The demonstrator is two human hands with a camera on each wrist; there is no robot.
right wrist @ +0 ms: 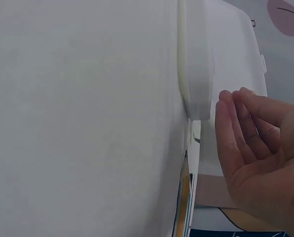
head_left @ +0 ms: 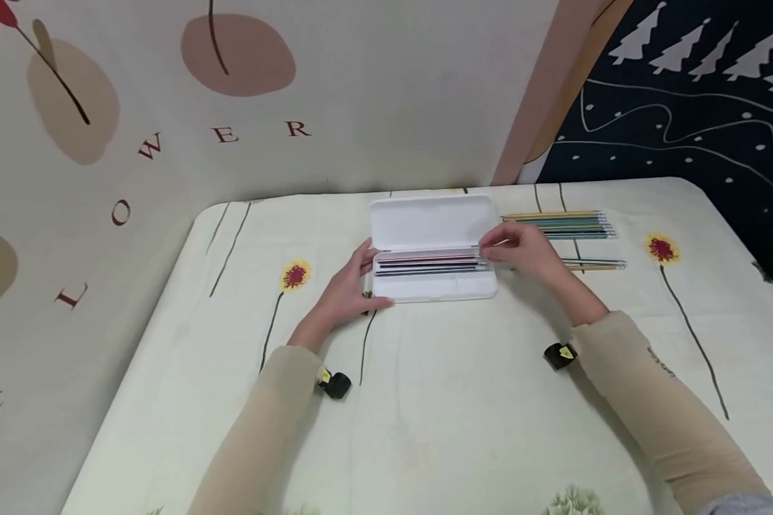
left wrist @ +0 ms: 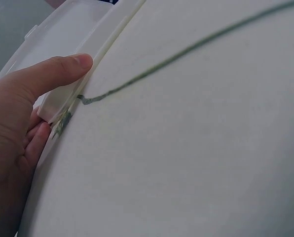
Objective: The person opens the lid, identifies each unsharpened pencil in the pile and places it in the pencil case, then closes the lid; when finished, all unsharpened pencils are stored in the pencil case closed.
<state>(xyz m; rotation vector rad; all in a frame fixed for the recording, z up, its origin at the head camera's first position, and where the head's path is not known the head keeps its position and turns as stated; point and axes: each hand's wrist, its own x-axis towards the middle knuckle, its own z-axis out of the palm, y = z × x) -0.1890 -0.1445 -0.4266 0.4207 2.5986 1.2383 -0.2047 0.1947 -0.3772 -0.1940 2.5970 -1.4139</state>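
Note:
A white pencil case (head_left: 434, 288) lies with its lid (head_left: 433, 223) raised at the back. Several dark and reddish pencils (head_left: 427, 266) lie side by side in it. My left hand (head_left: 347, 286) grips the case's left end, its thumb along the front corner and its fingers round the side, partly hidden. In the left wrist view, the thumb (left wrist: 63, 71) rests over the case's rim. My right hand (head_left: 521, 247) hovers at the right end, fingertips over the pencil ends. In the right wrist view its fingers (right wrist: 228, 133) are nearly straight, close to the thumb, with nothing visible between them.
To the right of the case lies a row of yellow, green and blue pencils (head_left: 573, 225). A few more pencils (head_left: 595, 264) lie nearer, partly behind the right hand. The flower-printed cloth (head_left: 437, 400) covers the surface, with a printed wall covering (head_left: 386, 107) behind.

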